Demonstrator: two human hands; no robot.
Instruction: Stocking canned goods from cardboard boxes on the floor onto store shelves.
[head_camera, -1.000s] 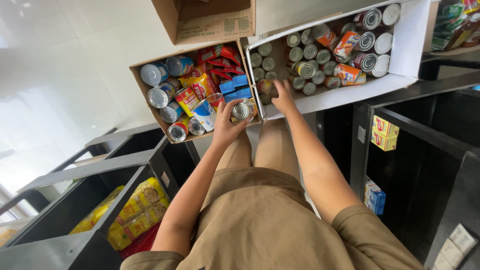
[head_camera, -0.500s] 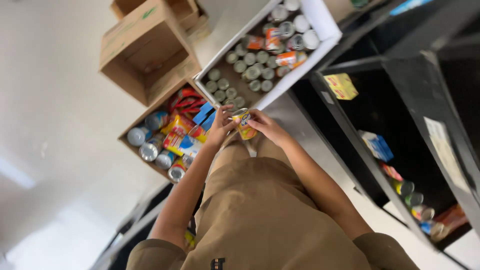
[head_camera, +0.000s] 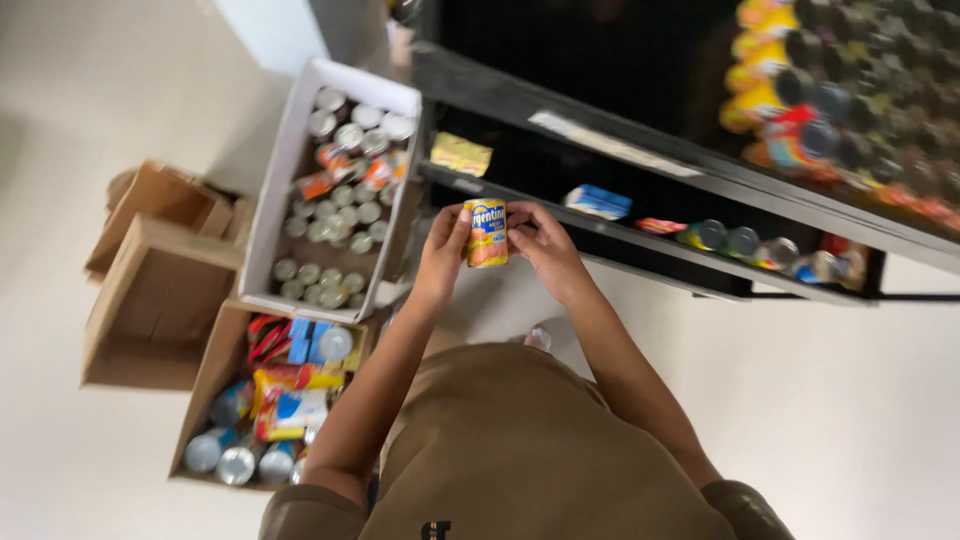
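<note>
Here I have a small yellow and orange can (head_camera: 486, 232) upright between both hands, raised in front of the black shelf unit (head_camera: 640, 150). My left hand (head_camera: 443, 248) grips its left side, fingers curled round the label, and my right hand (head_camera: 541, 243) closes on its right side, so each grip is clenched on the can. The can sits just in front of the lower shelf edge (head_camera: 610, 235), near a blue packet (head_camera: 597, 202) lying on that shelf and below a yellow packet (head_camera: 461, 154) one level back. Further along the same shelf from the can lie several tins on their sides (head_camera: 745, 243), blurred. To the left of the can, on the floor, stands a white box (head_camera: 283, 175) packed with silver-topped tins. Beyond that box's near end is a brown carton (head_camera: 205, 385) holding mixed packets and tins. Two open cardboard boxes (head_camera: 150, 290) lie further left, well apart from the can. The floor (head_camera: 850, 400) is pale.
</note>
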